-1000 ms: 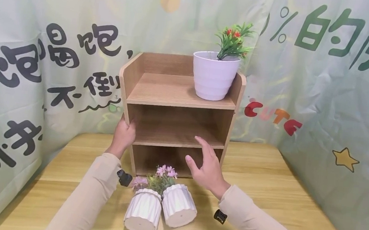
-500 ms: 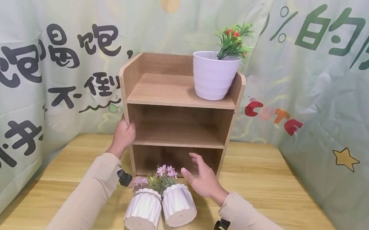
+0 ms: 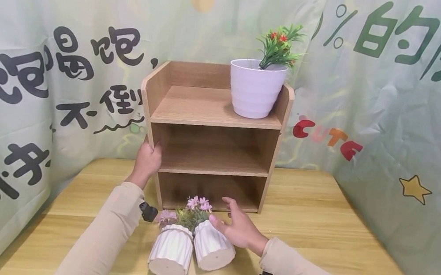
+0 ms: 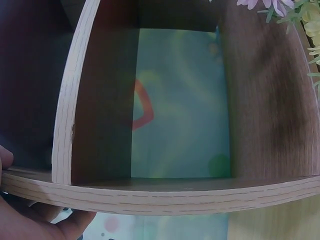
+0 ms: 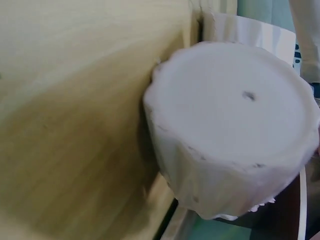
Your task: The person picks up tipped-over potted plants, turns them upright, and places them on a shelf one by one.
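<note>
A small wooden shelf unit [image 3: 214, 122] stands on the table, and my left hand [image 3: 147, 162] grips the front edge of its left side panel. In the left wrist view, the thumb is inside the panel [image 4: 190, 200] and the fingers [image 4: 42, 220] are outside. Two white ribbed flowerpots lie on their sides before the shelf, bases facing me, pink flowers [image 3: 199, 204] pointing towards it. My right hand [image 3: 241, 229], fingers spread and slightly bent, is at the right-hand flowerpot [image 3: 213, 248]; its thumb overlaps the pot's upper side, contact unclear. This pot's base [image 5: 225, 110] fills the right wrist view.
Against the right-hand pot leans the left-hand flowerpot [image 3: 170, 252], with a string round it. A larger white pot [image 3: 256, 90] with a red-flowered green plant [image 3: 278, 48] stands on the shelf's top right. Printed curtains [image 3: 385, 127] surround the wooden table [image 3: 314, 235].
My right hand has come down from in front of the middle shelf to the right-hand flowerpot. My left hand stays on the side panel, and the pots have not moved.
</note>
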{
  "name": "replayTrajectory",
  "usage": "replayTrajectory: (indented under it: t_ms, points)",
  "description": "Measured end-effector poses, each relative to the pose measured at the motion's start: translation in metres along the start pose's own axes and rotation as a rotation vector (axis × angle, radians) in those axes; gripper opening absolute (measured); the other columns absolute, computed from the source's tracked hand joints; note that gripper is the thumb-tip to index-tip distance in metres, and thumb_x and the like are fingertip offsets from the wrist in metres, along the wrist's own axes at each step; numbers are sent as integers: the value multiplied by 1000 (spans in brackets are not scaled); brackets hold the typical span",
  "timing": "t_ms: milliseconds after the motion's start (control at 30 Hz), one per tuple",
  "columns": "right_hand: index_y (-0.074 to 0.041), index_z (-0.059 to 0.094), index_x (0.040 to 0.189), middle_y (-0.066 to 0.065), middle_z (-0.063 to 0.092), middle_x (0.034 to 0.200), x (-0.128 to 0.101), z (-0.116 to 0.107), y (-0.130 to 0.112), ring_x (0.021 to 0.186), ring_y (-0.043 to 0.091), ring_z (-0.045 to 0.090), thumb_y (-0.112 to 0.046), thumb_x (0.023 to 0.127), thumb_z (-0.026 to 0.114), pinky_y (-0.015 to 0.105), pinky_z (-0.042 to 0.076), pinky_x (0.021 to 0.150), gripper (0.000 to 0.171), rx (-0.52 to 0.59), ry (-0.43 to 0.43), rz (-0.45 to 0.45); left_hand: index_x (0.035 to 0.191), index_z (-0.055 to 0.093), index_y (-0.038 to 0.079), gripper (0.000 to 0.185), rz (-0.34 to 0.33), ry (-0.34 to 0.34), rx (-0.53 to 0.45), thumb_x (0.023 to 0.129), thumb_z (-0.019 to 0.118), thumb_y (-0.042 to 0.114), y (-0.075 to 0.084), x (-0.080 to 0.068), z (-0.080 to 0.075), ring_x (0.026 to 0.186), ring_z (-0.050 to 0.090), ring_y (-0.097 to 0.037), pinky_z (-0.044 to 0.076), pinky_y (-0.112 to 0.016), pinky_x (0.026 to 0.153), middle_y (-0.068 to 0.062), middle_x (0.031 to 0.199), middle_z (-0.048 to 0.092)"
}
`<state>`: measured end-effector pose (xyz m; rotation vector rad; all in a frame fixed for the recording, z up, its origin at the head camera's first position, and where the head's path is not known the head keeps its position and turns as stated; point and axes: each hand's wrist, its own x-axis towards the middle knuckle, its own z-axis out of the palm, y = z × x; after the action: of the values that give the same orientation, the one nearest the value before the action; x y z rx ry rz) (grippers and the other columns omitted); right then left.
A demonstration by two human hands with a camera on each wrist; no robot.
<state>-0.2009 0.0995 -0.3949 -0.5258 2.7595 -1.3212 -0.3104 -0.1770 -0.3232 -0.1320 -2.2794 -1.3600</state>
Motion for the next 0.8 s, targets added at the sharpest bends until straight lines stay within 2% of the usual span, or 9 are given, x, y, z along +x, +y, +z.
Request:
replayTrajectory:
  t_ms: [233, 500, 633, 800]
  points:
    - [3, 31, 145, 32, 40, 141, -5, 9, 4, 119, 49, 48, -44, 91, 64, 63, 38, 98, 79, -11, -53, 3, 137, 39, -2, 41, 18, 4, -3, 101, 43, 17, 0, -1, -1, 127, 42, -47, 30, -53, 109, -34, 133, 48]
    - [5, 31, 144, 33, 42, 139, -9, 17, 7, 125, 49, 44, -48, 90, 63, 64, 34, 101, 82, -34, -124, -6, 137, 39, -2, 40, -2, -4, -14, 102, 42, 17, -2, -3, -1, 129, 41, -44, 29, -51, 111, -32, 135, 48]
    - [5, 32, 143, 31, 48, 133, -7, 16, 8, 122, 47, 47, -48, 90, 64, 62, 36, 101, 82, -40, -141, -14, 142, 36, -1, 44, 21, 0, -29, 102, 42, 16, 2, 0, 0, 130, 41, -43, 28, -50, 111, -31, 137, 46]
    - [7, 33, 142, 28, 54, 126, -6, 17, 9, 117, 44, 52, -50, 89, 64, 60, 40, 99, 84, -59, -170, -14, 142, 37, -1, 44, 9, 0, -29, 102, 43, 18, 2, 1, 0, 130, 41, -43, 28, -49, 111, -31, 137, 47]
